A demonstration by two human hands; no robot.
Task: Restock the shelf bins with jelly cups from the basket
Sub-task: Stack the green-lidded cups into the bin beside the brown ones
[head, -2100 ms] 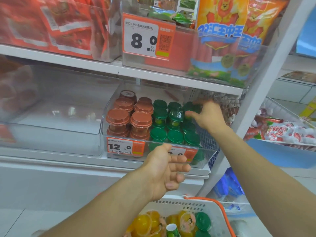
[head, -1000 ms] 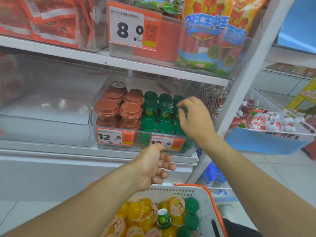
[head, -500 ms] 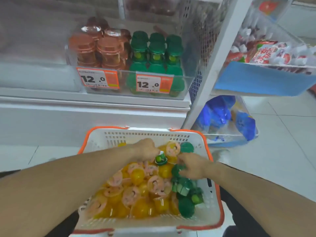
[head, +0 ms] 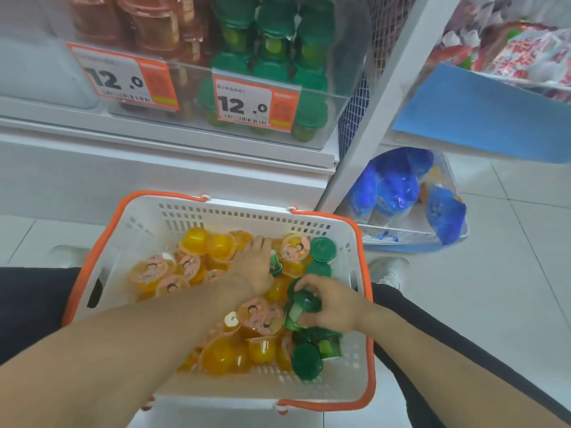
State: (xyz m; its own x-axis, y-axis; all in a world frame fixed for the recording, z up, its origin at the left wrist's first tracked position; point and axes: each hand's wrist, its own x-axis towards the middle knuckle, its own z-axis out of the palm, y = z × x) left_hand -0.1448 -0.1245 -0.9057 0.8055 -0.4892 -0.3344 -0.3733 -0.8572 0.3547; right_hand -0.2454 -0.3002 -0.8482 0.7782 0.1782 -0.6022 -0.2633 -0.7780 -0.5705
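While we look down into the white basket [head: 148, 223] with its orange rim, both our hands are inside it among the jelly cups. Our right hand [head: 332, 307] is on the right side of the basket, fingers and thumb curled round a green-lidded jelly cup [head: 304, 304] lying on its side. Our left hand [head: 256, 267] reaches toward the far side, palm down, fingers resting on the heap beside a small green cup [head: 276, 267]; we cannot tell whether it has hold of anything. Yellow jelly cups [head: 221, 247] with pink picture lids fill the left and middle of the basket, and more green cups [head: 306, 361] lie along its right side, near and far. Beyond the basket, on the shelf, a clear shelf bin [head: 327, 97] holds stacked green-lidded cups [head: 273, 21] on the right and brown-lidded cups [head: 148, 23] on the left, each with an orange price tag [head: 255, 105] on the front wall. Blue packets [head: 389, 183] sit low to the right.
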